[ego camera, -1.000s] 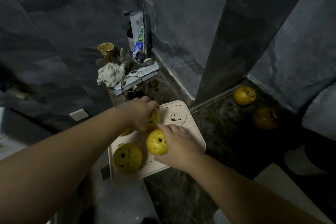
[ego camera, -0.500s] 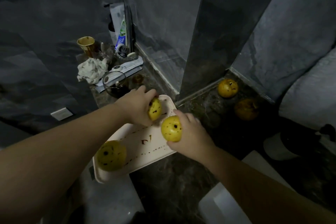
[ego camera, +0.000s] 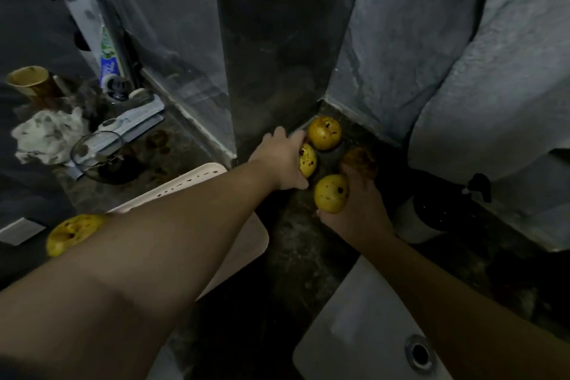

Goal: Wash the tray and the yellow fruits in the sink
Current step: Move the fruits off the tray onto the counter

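Step in hand: clearing fruit off the tray (ego camera: 246, 244) onto the counter corner. The left hand (ego camera: 285, 157) grips one yellow fruit (ego camera: 307, 160); the right hand (ego camera: 354, 210) grips another (ego camera: 330, 193), beside two already set down. One fruit (ego camera: 72, 233) remains at the tray; next, release both and take the tray to the sink (ego camera: 354, 333).

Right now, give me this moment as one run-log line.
left hand: holds yellow fruit | right hand: holds yellow fruit | corner: two fruits on counter | tray: one fruit | washing: not started

Five yellow fruits (ego camera: 324, 133) (ego camera: 307, 160) (ego camera: 330, 193) (ego camera: 357, 160) (ego camera: 72, 233), one tray (ego camera: 197, 177), two cups (ego camera: 29, 82) (ego camera: 95, 151).
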